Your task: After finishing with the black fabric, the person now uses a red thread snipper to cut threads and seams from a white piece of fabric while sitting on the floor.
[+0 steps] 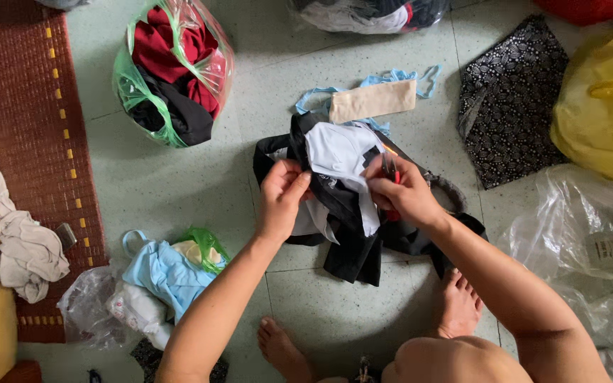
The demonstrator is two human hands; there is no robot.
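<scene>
Two bare feet (pixel 285 351), two hands (pixel 282 198) pinching one black-white garment (pixel 338 177); red scissors (pixel 390 170)

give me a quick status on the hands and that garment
Left hand pinching black-and-white garment. Right hand holding small red snips at it. Nothing in the way.

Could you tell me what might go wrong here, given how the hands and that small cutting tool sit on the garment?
1. The right hand works a small red-handled cutter close to the left hand, which pinches the same black and white garment; a slip could nick a finger.
2. The cloth is bunched in layers, so the blades might catch a fold beneath and cut it.
3. Bare feet rest just under the work; a dropped tool could land on them.
</scene>
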